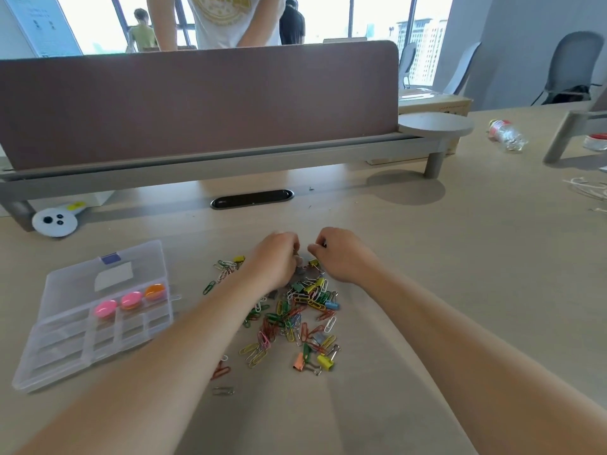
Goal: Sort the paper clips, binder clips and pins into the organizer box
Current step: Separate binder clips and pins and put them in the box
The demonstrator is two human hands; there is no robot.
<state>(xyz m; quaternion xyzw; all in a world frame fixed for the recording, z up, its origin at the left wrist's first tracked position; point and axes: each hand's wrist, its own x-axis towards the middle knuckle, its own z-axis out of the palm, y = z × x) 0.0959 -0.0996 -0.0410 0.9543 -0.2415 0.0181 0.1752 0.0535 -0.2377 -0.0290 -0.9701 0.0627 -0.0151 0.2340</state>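
A heap of coloured paper clips and small binder clips (295,316) lies on the desk in front of me. My left hand (276,257) and my right hand (341,254) hover at the heap's far end, fingers curled inward close together. What they pinch is hidden by the fingers. The clear plastic organizer box (59,353) lies open to the left, its lid folded back. Two pink magnets (105,308) and an orange one (154,291) sit along the hinge line. The box's compartments look mostly bare.
A brown desk divider (197,103) on a grey rail blocks the far side, with a person standing behind it. A cable slot (252,198) sits ahead of my hands. A plastic bottle (507,134) lies far right. A white round device (55,221) rests at the left.
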